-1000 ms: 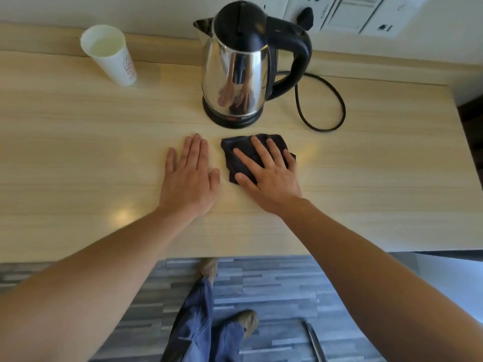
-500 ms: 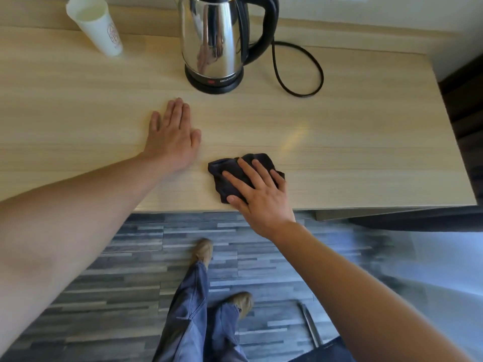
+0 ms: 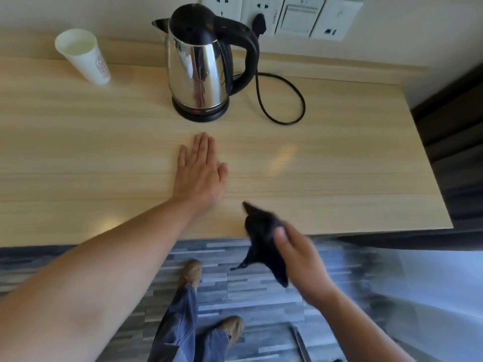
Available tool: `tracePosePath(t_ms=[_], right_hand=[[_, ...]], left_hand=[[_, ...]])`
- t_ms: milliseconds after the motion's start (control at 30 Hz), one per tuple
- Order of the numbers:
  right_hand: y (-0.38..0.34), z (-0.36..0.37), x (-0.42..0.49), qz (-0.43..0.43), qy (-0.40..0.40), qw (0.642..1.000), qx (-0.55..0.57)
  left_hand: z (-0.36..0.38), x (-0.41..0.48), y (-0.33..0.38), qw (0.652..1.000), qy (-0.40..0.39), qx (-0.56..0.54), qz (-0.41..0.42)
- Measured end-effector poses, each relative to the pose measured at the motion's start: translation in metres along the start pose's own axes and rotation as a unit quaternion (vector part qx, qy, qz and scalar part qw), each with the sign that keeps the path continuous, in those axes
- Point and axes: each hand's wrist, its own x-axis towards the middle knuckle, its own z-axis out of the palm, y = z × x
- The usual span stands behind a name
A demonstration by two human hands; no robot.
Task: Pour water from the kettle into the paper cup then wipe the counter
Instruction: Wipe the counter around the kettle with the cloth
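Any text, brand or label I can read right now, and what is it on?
None is legible.
Kettle base: small pale brand lettering beside a red mark, too blurred to read.
Paper cup: reddish round emblem, too blurred to read.
Wall switch panel: tiny markings, unreadable.

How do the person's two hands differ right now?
The left hand lies flat, palm down, fingers straight on the counter; the right hand is lifted off it, past the front edge. The left hand holds nothing; the right hand grips a dark cloth that hangs down. Both are bare.
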Motion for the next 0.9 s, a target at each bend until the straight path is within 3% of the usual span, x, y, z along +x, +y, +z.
tracePosePath(t_ms=[100, 200, 267, 367, 633, 900], right_hand=[[-0.031, -0.023, 0.038, -0.046, 0.087, 0.995, 0.001], [-0.055, -0.039, 0.103, -0.147, 0.11, 0.972, -0.148], [-0.055, -0.042, 0.151, -0.168, 0.057, 0.93, -0.322], [-0.048, -0.037, 0.205, -0.071, -0.021, 0.853, -0.517], [-0.036, -0.023, 0.245, -0.108, 0.024, 0.796, -0.596], [-0.024, -0.017, 0.226, -0.104, 0.027, 0.798, -0.593]], left_hand=[[0.0, 0.001, 0.001, 1.0, -0.002, -0.004, -0.003], [0.0, 0.005, 0.001, 1.0, -0.002, 0.009, -0.004], [0.001, 0.006, 0.0, 1.0, 0.002, 0.01, -0.006], [0.003, 0.006, 0.001, 1.0, 0.004, 0.014, -0.009], [0.007, 0.008, -0.001, 1.0, 0.002, 0.022, 0.003], [0.007, 0.008, -0.001, 0.999, 0.003, 0.034, -0.004]])
